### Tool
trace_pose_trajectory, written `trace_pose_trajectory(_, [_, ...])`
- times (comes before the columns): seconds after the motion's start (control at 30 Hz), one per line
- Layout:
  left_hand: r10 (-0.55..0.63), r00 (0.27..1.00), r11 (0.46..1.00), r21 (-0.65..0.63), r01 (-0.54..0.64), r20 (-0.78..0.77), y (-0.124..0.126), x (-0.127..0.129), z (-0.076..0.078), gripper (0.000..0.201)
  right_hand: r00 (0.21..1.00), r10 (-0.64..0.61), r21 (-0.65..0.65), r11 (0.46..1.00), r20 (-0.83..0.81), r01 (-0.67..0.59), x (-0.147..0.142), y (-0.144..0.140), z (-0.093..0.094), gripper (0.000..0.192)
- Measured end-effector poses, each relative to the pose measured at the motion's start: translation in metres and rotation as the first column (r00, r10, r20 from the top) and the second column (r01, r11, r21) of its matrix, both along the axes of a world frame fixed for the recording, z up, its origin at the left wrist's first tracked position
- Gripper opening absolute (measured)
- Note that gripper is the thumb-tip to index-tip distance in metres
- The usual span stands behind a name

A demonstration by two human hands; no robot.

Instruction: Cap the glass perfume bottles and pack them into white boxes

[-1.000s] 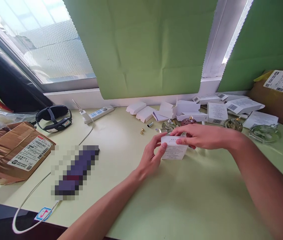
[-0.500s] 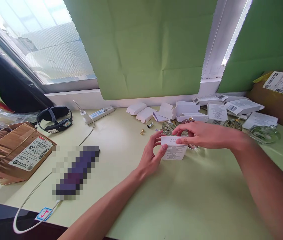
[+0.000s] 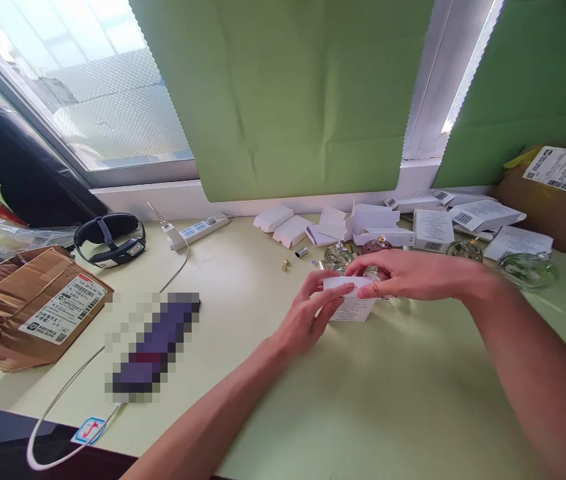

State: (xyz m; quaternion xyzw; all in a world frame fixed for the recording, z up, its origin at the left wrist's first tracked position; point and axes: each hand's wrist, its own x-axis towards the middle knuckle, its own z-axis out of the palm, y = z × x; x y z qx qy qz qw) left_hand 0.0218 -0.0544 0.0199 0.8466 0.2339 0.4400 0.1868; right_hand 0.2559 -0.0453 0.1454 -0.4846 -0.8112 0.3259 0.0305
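A small white printed box (image 3: 353, 303) stands on the pale green table (image 3: 363, 400) near its middle. My left hand (image 3: 307, 313) grips the box's left side, its thumb and fingers lying across the front face. My right hand (image 3: 403, 273) reaches in from the right and pinches the box's top edge. Just behind the box stand a clear glass bottle (image 3: 337, 255) and a reddish bottle (image 3: 377, 245). Small gold and silver caps (image 3: 293, 259) lie to their left.
Several white boxes and folded cartons (image 3: 413, 223) lie along the windowsill, with two more glass bottles (image 3: 525, 269) at the right. A brown parcel (image 3: 27, 307) sits at the left, another (image 3: 557, 193) at far right. A power strip (image 3: 200, 229), black goggles (image 3: 110, 238) and a white cable (image 3: 73, 387) occupy the left.
My left fingers have slid farther across the front of the box, covering more of it. My right hand has lowered a little onto the top edge. The box stays in place.
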Motion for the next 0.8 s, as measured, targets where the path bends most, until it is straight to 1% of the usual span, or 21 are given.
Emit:
trace_pose_trajectory(0.07, [0.013, 1.000, 0.999, 0.035, -0.013, -0.002, 0.000, -0.001, 0.000, 0.039, 0.999, -0.035, 0.009, 0.999, 0.006, 0.035, 0.008, -0.002, 0.007, 0.060])
trace_pose_trajectory(0.13, [0.058, 0.998, 0.996, 0.060, -0.060, 0.026, 0.001, -0.002, 0.001, 0.038, 0.991, -0.134, 0.062, 0.989, 0.022, 0.133, 0.017, -0.005, 0.015, 0.058])
trace_pose_trajectory(0.23, [0.186, 0.976, 0.975, 0.103, -0.198, 0.111, 0.006, -0.006, 0.005, 0.035, 0.953, -0.302, 0.179, 0.939, 0.015, 0.294, 0.033, -0.011, 0.027, 0.050])
trace_pose_trajectory(0.3, [0.314, 0.931, 0.932, 0.126, -0.339, 0.185, 0.013, -0.011, 0.009, 0.031, 0.922, -0.386, 0.193, 0.904, -0.016, 0.381, 0.047, -0.014, 0.031, 0.048])
trace_pose_trajectory(0.37, [0.445, 0.859, 0.868, 0.114, -0.483, 0.254, 0.023, -0.021, 0.014, 0.029, 0.882, -0.466, 0.172, 0.866, -0.066, 0.470, 0.063, -0.014, 0.031, 0.049])
trace_pose_trajectory(0.4, [0.497, 0.824, 0.838, 0.098, -0.537, 0.272, 0.028, -0.027, 0.016, 0.029, 0.849, -0.520, 0.162, 0.834, -0.092, 0.528, 0.073, -0.013, 0.029, 0.049])
trace_pose_trajectory(0.47, [0.580, 0.766, 0.782, 0.074, -0.619, 0.278, 0.040, -0.042, 0.019, 0.031, 0.809, -0.556, 0.168, 0.793, -0.191, 0.585, 0.093, -0.007, 0.021, 0.047])
trace_pose_trajectory(0.5, [0.617, 0.735, 0.752, 0.066, -0.656, 0.280, 0.046, -0.050, 0.019, 0.031, 0.747, -0.618, 0.191, 0.724, -0.247, 0.662, 0.103, -0.003, 0.015, 0.046])
trace_pose_trajectory(0.53, [0.650, 0.706, 0.724, 0.054, -0.688, 0.281, 0.052, -0.058, 0.018, 0.031, 0.693, -0.659, 0.192, 0.669, -0.292, 0.717, 0.113, 0.002, 0.008, 0.047])
trace_pose_trajectory(0.57, [0.682, 0.675, 0.695, 0.037, -0.718, 0.283, 0.057, -0.066, 0.016, 0.031, 0.621, -0.707, 0.239, 0.574, -0.337, 0.783, 0.122, 0.006, 0.000, 0.047])
trace_pose_trajectory(0.6, [0.712, 0.643, 0.667, 0.016, -0.745, 0.281, 0.062, -0.073, 0.013, 0.031, 0.570, -0.746, 0.263, 0.507, -0.345, 0.821, 0.130, 0.010, -0.008, 0.046])
trace_pose_trajectory(0.67, [0.770, 0.569, 0.599, -0.019, -0.800, 0.289, 0.071, -0.086, 0.007, 0.030, 0.524, -0.791, 0.276, 0.452, -0.317, 0.848, 0.143, 0.017, -0.023, 0.049])
trace_pose_trajectory(0.7, [0.793, 0.534, 0.568, -0.037, -0.822, 0.294, 0.074, -0.091, 0.004, 0.030, 0.522, -0.803, 0.294, 0.445, -0.287, 0.846, 0.147, 0.021, -0.029, 0.052])
trace_pose_trajectory(0.77, [0.824, 0.479, 0.520, -0.069, -0.851, 0.301, 0.078, -0.099, -0.002, 0.029, 0.567, -0.804, 0.364, 0.482, -0.178, 0.797, 0.151, 0.031, -0.040, 0.057])
trace_pose_trajectory(0.8, [0.833, 0.462, 0.505, -0.078, -0.860, 0.303, 0.079, -0.101, -0.004, 0.029, 0.586, -0.803, 0.407, 0.501, -0.112, 0.764, 0.151, 0.039, -0.044, 0.058])
